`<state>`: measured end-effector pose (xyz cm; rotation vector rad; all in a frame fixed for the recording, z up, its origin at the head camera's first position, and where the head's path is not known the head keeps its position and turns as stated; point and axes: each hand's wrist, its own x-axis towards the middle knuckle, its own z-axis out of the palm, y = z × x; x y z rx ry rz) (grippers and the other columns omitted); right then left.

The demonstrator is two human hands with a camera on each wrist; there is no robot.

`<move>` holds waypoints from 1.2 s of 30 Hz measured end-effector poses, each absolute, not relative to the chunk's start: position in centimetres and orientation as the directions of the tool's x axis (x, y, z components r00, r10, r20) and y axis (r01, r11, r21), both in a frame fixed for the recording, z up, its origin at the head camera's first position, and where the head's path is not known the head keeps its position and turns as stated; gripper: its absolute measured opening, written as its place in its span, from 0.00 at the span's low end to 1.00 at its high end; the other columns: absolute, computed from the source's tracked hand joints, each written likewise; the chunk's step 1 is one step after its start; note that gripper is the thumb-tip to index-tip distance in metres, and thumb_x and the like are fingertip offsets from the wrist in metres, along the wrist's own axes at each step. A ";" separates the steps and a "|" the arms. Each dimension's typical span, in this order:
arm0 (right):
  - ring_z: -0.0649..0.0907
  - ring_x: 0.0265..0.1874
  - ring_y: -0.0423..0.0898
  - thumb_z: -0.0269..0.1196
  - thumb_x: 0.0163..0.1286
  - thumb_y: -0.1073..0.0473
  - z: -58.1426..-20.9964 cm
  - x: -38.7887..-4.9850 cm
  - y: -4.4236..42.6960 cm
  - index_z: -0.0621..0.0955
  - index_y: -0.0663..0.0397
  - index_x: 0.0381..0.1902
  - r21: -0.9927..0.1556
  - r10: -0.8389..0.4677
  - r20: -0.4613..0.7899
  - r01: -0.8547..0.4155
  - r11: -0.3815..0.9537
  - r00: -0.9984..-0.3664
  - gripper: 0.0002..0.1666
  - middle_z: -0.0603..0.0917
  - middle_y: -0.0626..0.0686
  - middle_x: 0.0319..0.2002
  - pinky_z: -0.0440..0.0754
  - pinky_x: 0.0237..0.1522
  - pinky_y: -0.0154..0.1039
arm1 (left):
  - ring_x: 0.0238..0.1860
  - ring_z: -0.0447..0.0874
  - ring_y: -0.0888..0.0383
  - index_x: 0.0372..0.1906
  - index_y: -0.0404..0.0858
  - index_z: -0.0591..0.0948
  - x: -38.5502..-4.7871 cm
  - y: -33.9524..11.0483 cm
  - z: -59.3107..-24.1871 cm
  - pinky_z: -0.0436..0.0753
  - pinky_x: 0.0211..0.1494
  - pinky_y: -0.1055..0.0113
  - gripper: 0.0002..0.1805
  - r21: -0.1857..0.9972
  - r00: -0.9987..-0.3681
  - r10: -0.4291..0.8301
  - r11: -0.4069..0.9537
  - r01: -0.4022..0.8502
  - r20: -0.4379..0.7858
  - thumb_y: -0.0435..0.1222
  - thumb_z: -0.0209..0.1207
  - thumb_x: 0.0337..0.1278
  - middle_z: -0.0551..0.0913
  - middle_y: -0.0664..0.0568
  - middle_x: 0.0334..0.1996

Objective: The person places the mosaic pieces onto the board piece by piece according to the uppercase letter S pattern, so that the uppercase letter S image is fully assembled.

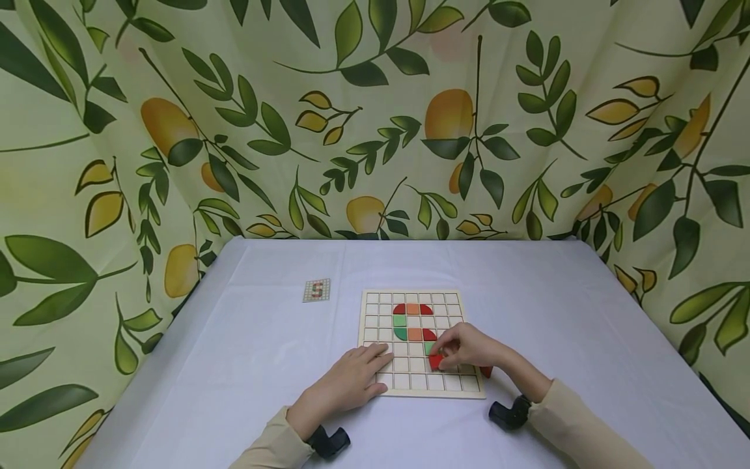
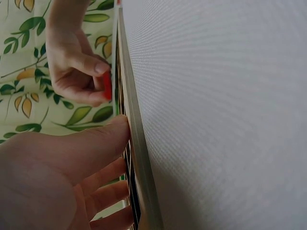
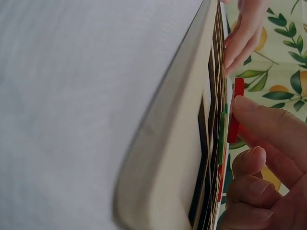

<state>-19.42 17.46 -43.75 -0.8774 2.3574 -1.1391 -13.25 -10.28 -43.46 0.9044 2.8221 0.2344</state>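
Observation:
A wooden grid board (image 1: 410, 384) lies on the table, several coloured tiles set in its squares. The tiles form a curve of red, orange and green pieces, with a light green tile (image 1: 430, 348) lowest. My right hand (image 1: 469, 346) pinches a red tile (image 3: 238, 110) between thumb and fingers, just above the board in the right wrist view. My left hand (image 1: 348, 378) rests on the board's left side with fingers extended; its thumb (image 2: 108, 139) touches the near edge in the left wrist view. The held tile's full outline is partly covered by my fingers.
A small pattern card (image 1: 317, 290) with a similar coloured figure lies on the white table (image 1: 263, 352), left of the board's far end. Another red piece (image 1: 486, 371) shows beside the board, partly under my right forearm. A leaf-printed curtain (image 1: 375, 130) hangs behind the table.

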 end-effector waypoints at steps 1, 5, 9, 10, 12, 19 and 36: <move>0.68 0.19 0.30 0.71 0.53 0.66 -43.8 -19.4 17.4 0.87 0.62 0.36 -0.798 -0.675 -0.066 -0.367 0.478 -0.735 0.11 0.72 0.46 0.18 0.64 0.20 0.24 | 0.73 0.65 0.53 0.70 0.46 0.67 -13.3 -10.3 -43.5 0.68 0.74 0.54 0.30 0.199 -0.802 0.587 0.804 0.561 -0.112 0.50 0.53 0.66 0.66 0.52 0.72; 0.68 0.19 0.31 0.71 0.53 0.66 -43.8 -19.3 17.3 0.87 0.62 0.36 -0.793 -0.666 -0.079 -0.358 0.493 -0.742 0.11 0.72 0.44 0.18 0.64 0.20 0.24 | 0.73 0.65 0.53 0.70 0.46 0.68 -13.3 -10.2 -43.5 0.68 0.74 0.54 0.30 0.202 -0.803 0.586 0.804 0.559 -0.111 0.50 0.54 0.66 0.66 0.52 0.72; 0.68 0.19 0.31 0.72 0.53 0.66 -43.7 -19.2 17.1 0.87 0.61 0.36 -0.787 -0.654 -0.094 -0.346 0.510 -0.751 0.10 0.72 0.44 0.18 0.65 0.21 0.23 | 0.73 0.64 0.53 0.70 0.46 0.67 -13.2 -10.2 -43.5 0.68 0.74 0.54 0.30 0.205 -0.803 0.585 0.805 0.557 -0.115 0.50 0.54 0.66 0.66 0.52 0.72; 0.68 0.19 0.31 0.71 0.53 0.66 -43.7 -19.2 17.1 0.87 0.61 0.36 -0.786 -0.650 -0.098 -0.342 0.515 -0.753 0.10 0.72 0.43 0.18 0.65 0.21 0.23 | 0.73 0.64 0.53 0.70 0.46 0.67 -13.2 -10.2 -43.5 0.68 0.74 0.54 0.30 0.205 -0.803 0.585 0.805 0.557 -0.116 0.50 0.54 0.66 0.66 0.52 0.72; 0.68 0.19 0.31 0.72 0.53 0.66 -43.6 -19.1 17.0 0.87 0.61 0.35 -0.781 -0.646 -0.105 -0.340 0.524 -0.756 0.10 0.72 0.43 0.18 0.65 0.21 0.23 | 0.73 0.64 0.53 0.70 0.46 0.67 -13.2 -10.2 -43.5 0.68 0.74 0.54 0.30 0.206 -0.802 0.585 0.805 0.557 -0.117 0.50 0.54 0.66 0.66 0.52 0.72; 0.68 0.18 0.32 0.72 0.53 0.66 -43.7 -19.1 16.8 0.87 0.60 0.35 -0.766 -0.634 -0.115 -0.337 0.547 -0.765 0.10 0.71 0.43 0.18 0.65 0.21 0.24 | 0.73 0.64 0.53 0.70 0.46 0.67 -13.3 -10.3 -43.5 0.68 0.74 0.54 0.30 0.206 -0.802 0.586 0.804 0.557 -0.116 0.50 0.54 0.66 0.65 0.52 0.72; 0.68 0.18 0.32 0.72 0.51 0.67 -43.5 -19.0 16.3 0.86 0.58 0.32 -0.740 -0.617 -0.102 -0.354 0.571 -0.780 0.08 0.71 0.43 0.17 0.66 0.21 0.24 | 0.73 0.65 0.53 0.70 0.46 0.67 -13.2 -10.3 -43.3 0.68 0.74 0.54 0.30 0.201 -0.804 0.584 0.806 0.557 -0.115 0.50 0.53 0.66 0.66 0.52 0.72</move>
